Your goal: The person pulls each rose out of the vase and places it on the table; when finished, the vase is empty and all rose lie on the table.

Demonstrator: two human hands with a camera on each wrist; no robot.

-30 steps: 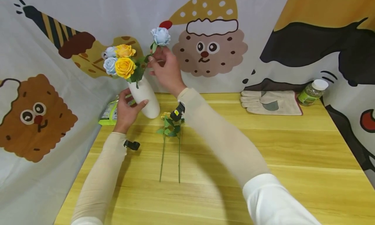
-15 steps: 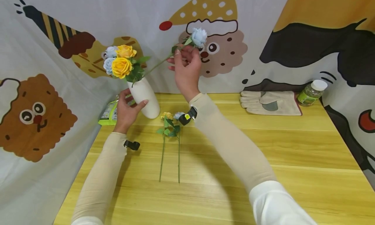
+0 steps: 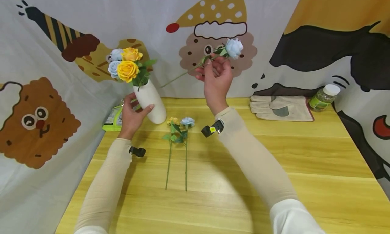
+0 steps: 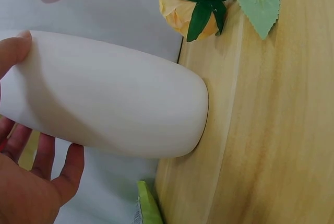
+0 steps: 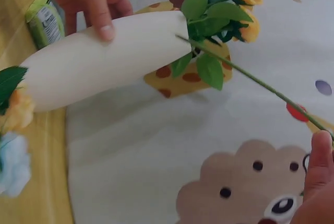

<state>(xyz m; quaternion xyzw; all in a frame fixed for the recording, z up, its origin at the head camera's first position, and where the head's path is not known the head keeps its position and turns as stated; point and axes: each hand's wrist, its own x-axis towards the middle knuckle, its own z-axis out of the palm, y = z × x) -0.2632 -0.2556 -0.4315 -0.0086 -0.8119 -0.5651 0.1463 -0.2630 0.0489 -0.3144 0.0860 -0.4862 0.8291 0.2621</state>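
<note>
My left hand [image 3: 132, 118] grips the white vase [image 3: 151, 102] round its side, thumb at the front. The vase's base meets the wooden table. Two yellow roses [image 3: 128, 71] and two light blue roses [image 3: 114, 69] with green leaves fill its mouth. To the right, raised in the air, my right hand [image 3: 218, 85] pinches a light blue rose [image 3: 234, 48] by the stem below the bloom. That stem [image 5: 261, 84] slants down left, its end outside the vase. A yellow rose [image 3: 173, 121] and a blue rose [image 3: 187, 121] lie side by side on the table.
A green packet [image 3: 112, 118] lies behind my left hand at the table's left edge. A work glove [image 3: 281, 107] and a white-capped jar [image 3: 324, 97] sit at the back right. A printed curtain [image 3: 122, 10] hangs behind the table [image 3: 274, 153].
My right hand has moved to the right, drawing the light blue rose's stem away from the vase until its end hangs free. The left hand has stayed on the vase.
</note>
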